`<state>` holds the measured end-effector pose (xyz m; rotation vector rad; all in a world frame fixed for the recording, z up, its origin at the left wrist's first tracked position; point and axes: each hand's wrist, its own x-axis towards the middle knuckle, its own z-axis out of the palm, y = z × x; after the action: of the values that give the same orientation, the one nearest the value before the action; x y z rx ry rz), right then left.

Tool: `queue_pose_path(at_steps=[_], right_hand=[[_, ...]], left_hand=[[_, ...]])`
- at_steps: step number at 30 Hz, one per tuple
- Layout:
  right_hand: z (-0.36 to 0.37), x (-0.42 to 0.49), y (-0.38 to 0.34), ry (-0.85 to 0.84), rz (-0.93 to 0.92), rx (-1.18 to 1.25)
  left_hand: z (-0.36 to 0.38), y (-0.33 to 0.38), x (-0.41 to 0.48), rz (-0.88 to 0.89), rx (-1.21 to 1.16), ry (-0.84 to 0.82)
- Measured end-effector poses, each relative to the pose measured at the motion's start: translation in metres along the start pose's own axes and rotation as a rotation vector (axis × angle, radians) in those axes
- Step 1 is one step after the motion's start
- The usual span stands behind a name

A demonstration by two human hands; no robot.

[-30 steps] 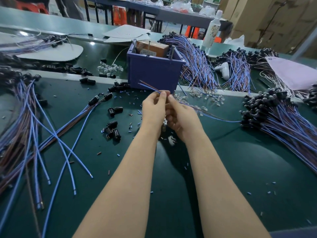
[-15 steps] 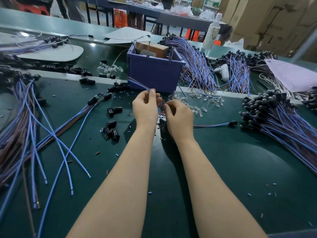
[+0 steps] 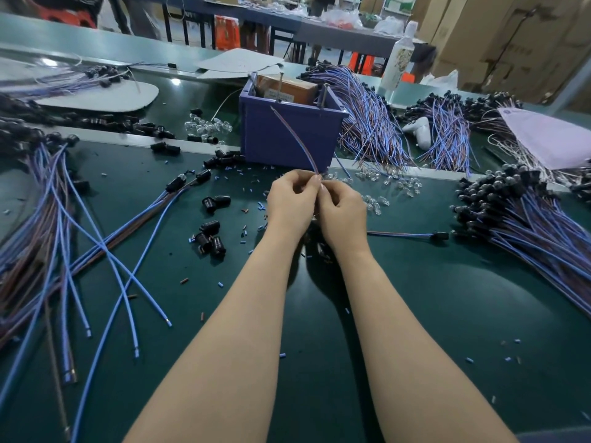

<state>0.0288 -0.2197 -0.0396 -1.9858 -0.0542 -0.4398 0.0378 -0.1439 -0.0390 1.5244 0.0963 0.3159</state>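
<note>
- Left hand [image 3: 292, 199] is curled up, and its thumb and first finger pinch a thin wire [image 3: 295, 139] near its low end.
- That wire is blue and brown. It goes up and a bit to the left from the fingertips, and it shows in front of the purple box [image 3: 262, 135].
- Right hand [image 3: 343, 212] sits just beside the left one, with its fingertips touching the left fingertips at the low end of the wire. Its fingers are curled, but I cannot tell what they pinch, because the spot is hidden.
- Both hands are held a little above the green table [image 3: 415, 314].
- Far to the left, loose wires [image 3: 64, 235] in blue and brown lie spread over the table.
- Some black caps [image 3: 209, 241] lie between those wires and the left arm.
- Tiny blue bits [image 3: 252, 187] are dotted around near the hands.
- Behind the hands stands the purple box, with a brown carton [image 3: 287, 89] inside it.
- Little clear bulbs [image 3: 374, 203] lie just to the right of the right hand.
- One capped wire [image 3: 409, 234] lies flat to the right of the right wrist, with its black cap at the far end.
- At the far right, a big pile [image 3: 527, 219] of wires with black caps rests on the table.
</note>
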Motion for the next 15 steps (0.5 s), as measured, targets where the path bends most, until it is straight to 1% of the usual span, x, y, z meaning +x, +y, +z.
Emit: queue_pose_path(at_steps=[3,6,9,10,12,15], right_hand=[[0.0006,-0.001,-0.0019,0.007,-0.006,0.001],[0.0011,-0.0024,-0.0023,0.052,-0.028,-0.036],[0.0028,-0.0043,-0.003,0.02,-0.08,-0.1],[0.0032,-0.0046,-0.0032,0.01,-0.097,-0.11],[0.0023,-0.0049,-0.0038,0.032,-0.099,-0.082],[-0.0004,-0.004,-0.0031,0.095,-0.037,0.017]], left_hand=[[-0.001,-0.0004,0.0003,0.041,0.029,0.053],[-0.0016,0.001,-0.0006,0.103,0.036,0.176],[-0.0034,0.0017,-0.0005,0.114,0.011,0.276],[-0.0035,0.0023,-0.001,0.103,-0.014,0.279],[-0.0021,0.0024,-0.002,0.094,-0.014,0.221],[0.0034,0.0015,-0.0057,0.132,0.171,0.093]])
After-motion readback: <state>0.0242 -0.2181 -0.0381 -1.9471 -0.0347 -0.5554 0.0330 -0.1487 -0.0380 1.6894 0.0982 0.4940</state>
